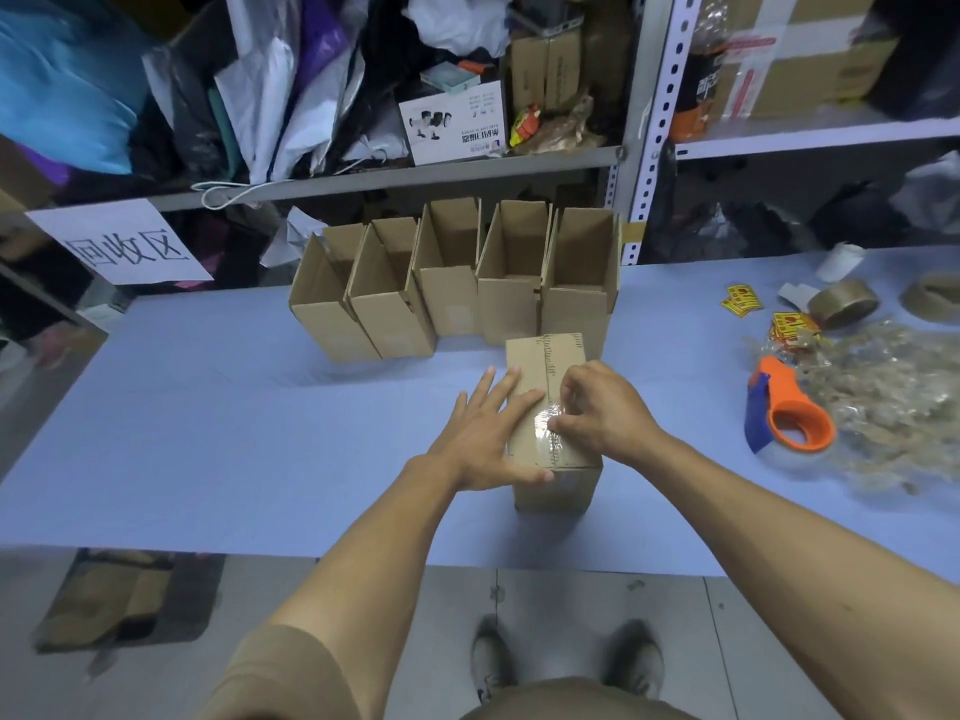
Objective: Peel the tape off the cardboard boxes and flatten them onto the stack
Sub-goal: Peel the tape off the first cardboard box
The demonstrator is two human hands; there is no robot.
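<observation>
A closed cardboard box (551,407) stands on the blue table (208,433), near its front edge and directly under both hands. The left hand (485,433) lies flat on the left half of the box's top, fingers straight and spread, the thumb reaching across the near edge. The right hand (597,407) sits on the right half, its fingers curled and pinching the clear tape (545,423) that runs along the centre seam; the tape shows as a shiny, crumpled patch just beside the fingertips, between the two hands. Whether the tape's end is lifted free of the cardboard cannot be told.

Behind this box, farther back on the table, a row of five open boxes (457,283) stands side by side, touching one another, their flaps up. To the right, well apart from the hands, lie an orange and blue tape dispenser (787,415), a heap of crumpled clear tape (893,402), two brown tape rolls (844,304) and some yellow stickers (740,298).
</observation>
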